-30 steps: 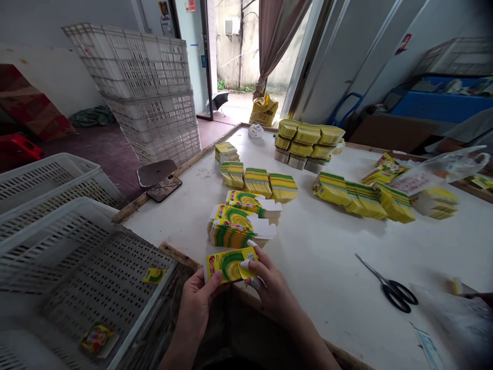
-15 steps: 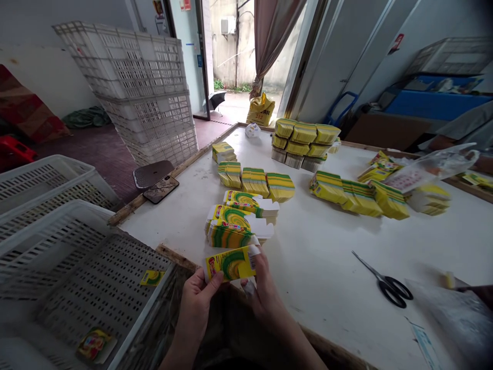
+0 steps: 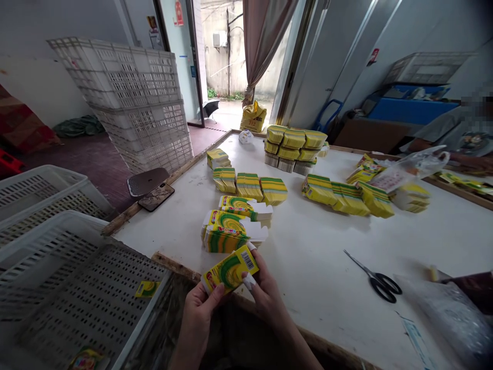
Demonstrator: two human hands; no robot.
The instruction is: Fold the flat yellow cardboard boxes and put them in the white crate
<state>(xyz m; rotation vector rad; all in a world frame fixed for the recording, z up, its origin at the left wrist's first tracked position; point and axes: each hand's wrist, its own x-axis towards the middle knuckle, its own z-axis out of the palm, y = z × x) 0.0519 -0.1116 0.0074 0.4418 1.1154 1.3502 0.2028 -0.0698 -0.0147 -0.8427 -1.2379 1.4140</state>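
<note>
A small yellow and green carton (image 3: 231, 268) is held between my two hands over the table's near edge. My left hand (image 3: 202, 303) pinches its left end, thumb on top. At the barcode end, my right hand (image 3: 264, 288) grips it; white wrapping covers the tips of its thumb and a finger. Just beyond the carton lie stacks of flat cartons (image 3: 227, 239) with white flaps facing right. Farther back stands a row of banded carton bundles (image 3: 248, 187).
Scissors (image 3: 379, 282) and a clear plastic bag (image 3: 442, 308) lie on the right of the white table (image 3: 308, 257). More bundles (image 3: 335, 195) stand beyond. A phone (image 3: 157, 197) rests at the left edge. White crates (image 3: 96, 288) stand left; a person (image 3: 462, 133) is at far right.
The carton has tilted, its right end rising. My right thumb has come from beneath onto its front near the barcode. The view has shifted slightly right.
</note>
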